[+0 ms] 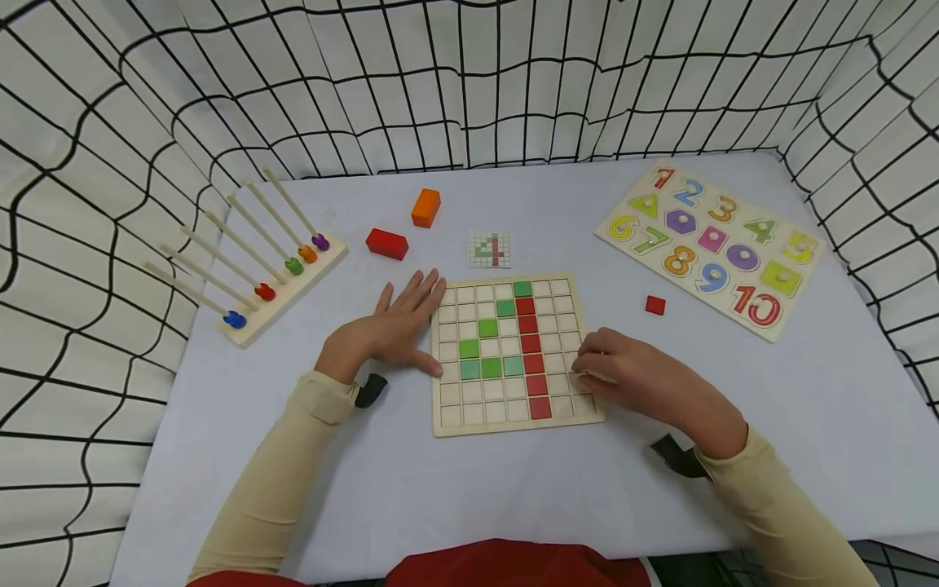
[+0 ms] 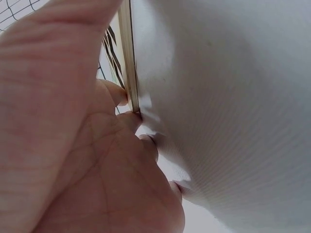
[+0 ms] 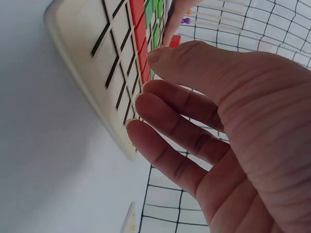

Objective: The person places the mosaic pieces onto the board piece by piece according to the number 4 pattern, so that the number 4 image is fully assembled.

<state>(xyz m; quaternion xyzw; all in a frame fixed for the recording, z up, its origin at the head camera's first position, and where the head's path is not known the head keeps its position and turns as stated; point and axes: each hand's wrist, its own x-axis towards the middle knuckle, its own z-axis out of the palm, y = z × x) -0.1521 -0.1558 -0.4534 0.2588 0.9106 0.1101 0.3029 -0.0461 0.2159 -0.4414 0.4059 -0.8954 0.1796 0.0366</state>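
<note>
A wooden grid board (image 1: 473, 393) lies flat on the table, with a column of red square tiles (image 1: 533, 364) and several green tiles (image 1: 487, 328) forming a figure 4. My left hand (image 1: 399, 326) rests at the board's left edge, fingers spread and thumb against the rim. Over the right edge is my right hand (image 1: 638, 375), its fingers loosely bent with nothing between them in the right wrist view. Behind the board lies a small pattern card (image 1: 489, 249) with a similar green and red 4. One loose red tile (image 1: 655, 305) sits right of the board.
A peg stand (image 1: 288, 287) with coloured beads stands at the left. A red block (image 1: 386, 244) and an orange block (image 1: 425, 208) lie behind my left hand. The number and shape puzzle board (image 1: 653, 228) is at the back right. Black netting (image 1: 499, 106) surrounds the table.
</note>
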